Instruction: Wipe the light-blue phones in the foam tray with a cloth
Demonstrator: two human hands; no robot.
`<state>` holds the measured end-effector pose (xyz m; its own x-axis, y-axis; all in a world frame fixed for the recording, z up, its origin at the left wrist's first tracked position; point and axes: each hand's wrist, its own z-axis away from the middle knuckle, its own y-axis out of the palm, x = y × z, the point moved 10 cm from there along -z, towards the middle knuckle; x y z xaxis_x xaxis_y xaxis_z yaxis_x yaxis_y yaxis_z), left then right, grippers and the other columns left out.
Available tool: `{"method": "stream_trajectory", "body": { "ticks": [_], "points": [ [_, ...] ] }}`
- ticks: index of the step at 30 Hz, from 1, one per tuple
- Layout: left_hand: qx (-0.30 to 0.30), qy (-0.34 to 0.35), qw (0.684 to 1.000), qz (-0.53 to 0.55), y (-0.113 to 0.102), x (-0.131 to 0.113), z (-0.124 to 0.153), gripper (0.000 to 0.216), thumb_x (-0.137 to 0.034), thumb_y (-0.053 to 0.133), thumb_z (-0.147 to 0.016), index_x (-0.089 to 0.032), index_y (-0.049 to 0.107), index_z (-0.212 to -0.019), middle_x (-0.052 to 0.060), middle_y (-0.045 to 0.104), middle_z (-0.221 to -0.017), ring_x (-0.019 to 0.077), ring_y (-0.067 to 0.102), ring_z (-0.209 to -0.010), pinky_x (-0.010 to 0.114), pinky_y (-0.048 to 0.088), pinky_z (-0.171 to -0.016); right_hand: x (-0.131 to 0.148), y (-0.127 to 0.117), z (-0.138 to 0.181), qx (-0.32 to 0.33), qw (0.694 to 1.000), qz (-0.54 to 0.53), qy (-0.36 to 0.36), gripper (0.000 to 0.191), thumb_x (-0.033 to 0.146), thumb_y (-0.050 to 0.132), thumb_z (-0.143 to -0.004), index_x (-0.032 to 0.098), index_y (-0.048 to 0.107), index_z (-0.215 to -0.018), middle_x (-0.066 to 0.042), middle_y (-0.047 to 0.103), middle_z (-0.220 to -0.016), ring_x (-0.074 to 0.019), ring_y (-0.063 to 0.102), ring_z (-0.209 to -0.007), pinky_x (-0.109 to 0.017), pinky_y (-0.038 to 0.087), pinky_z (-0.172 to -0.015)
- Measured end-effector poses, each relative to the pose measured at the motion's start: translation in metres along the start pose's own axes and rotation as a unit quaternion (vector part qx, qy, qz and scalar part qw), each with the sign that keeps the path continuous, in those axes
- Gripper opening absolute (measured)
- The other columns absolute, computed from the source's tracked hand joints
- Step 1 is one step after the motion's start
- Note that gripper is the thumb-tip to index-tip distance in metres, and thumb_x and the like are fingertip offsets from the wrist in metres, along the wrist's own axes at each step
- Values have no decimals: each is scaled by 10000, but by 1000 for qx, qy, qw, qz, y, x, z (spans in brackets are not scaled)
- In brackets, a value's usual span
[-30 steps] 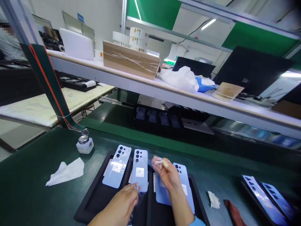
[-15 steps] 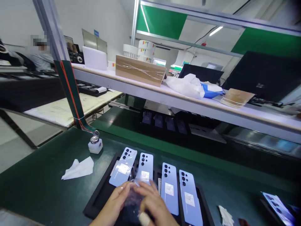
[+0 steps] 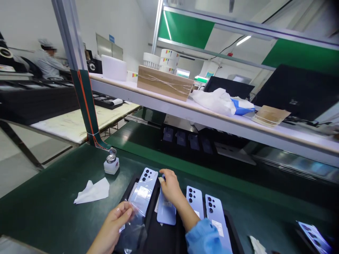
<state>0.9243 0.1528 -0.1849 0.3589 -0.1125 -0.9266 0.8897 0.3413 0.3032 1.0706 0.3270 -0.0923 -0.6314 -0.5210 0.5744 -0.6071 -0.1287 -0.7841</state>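
My left hand [image 3: 118, 222] pinches a clear plastic sleeve [image 3: 134, 229], which hangs over the front left of a black tray [image 3: 153, 240]. My right hand [image 3: 169, 185] is closed around the camera end of a light-blue smartphone [image 3: 166, 213], second from the left; its lenses are mostly hidden by my fingers. To its left lies another phone [image 3: 144, 190] with shiny clear film over its back. Two more blue phones, one in the middle right [image 3: 195, 201] and one farther right [image 3: 217, 218], lie back side up with white labels, partly behind my sleeve.
A white pump bottle [image 3: 111, 165] and a crumpled white cloth [image 3: 92, 190] are on the green mat at left. Another phone [image 3: 315, 236] lies at far right. Above runs a shelf [image 3: 169, 109] with a cardboard box [image 3: 164, 83]. A co-worker [image 3: 49, 61] sits at back left.
My hands have moved apart. The left has come down and left with the plastic sleeve; the right has reached forward onto the second phone. The view has shifted slightly.
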Motion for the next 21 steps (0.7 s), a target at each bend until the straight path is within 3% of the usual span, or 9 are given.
{"method": "stream_trajectory", "body": {
  "ticks": [6,11,14,17,21],
  "points": [
    [22,0,1000,0,2,6,-4,426,-612,742,-726,-196,656,-746,7,569,-758,189,484,-745,299,389,-726,-1,28,-34,-25,999,18,19,332,10,527,-730,180,687,-966,-104,688,-879,-300,582,-968,-400,429,-868],
    [37,11,999,-4,3,6,-4,419,-621,718,-745,-207,652,-754,2,569,-747,201,492,-757,311,390,-731,8,31,-30,-30,999,12,-25,297,6,440,-765,180,651,-879,-106,651,-871,-273,563,-946,-362,445,-831],
    [49,31,998,-39,6,3,-3,405,-617,663,-804,-212,658,-781,8,587,-778,211,510,-783,314,404,-760,26,36,-4,2,998,1,-68,230,25,438,-759,178,591,-835,-97,627,-869,-250,570,-886,-354,462,-802],
    [68,67,993,-69,10,-1,-1,395,-607,601,-855,-218,656,-813,22,616,-825,233,542,-834,320,422,-800,52,41,43,53,989,-51,-131,181,57,442,-771,198,533,-840,-63,599,-859,-201,580,-818,-303,483,-745],
    [112,118,979,-127,22,-9,8,344,-539,507,-935,-233,648,-866,39,637,-862,246,582,-869,323,437,-826,88,28,109,109,948,-187,-233,143,98,452,-824,223,491,-883,-53,583,-896,-186,597,-852,-290,506,-747]
  ]
}}
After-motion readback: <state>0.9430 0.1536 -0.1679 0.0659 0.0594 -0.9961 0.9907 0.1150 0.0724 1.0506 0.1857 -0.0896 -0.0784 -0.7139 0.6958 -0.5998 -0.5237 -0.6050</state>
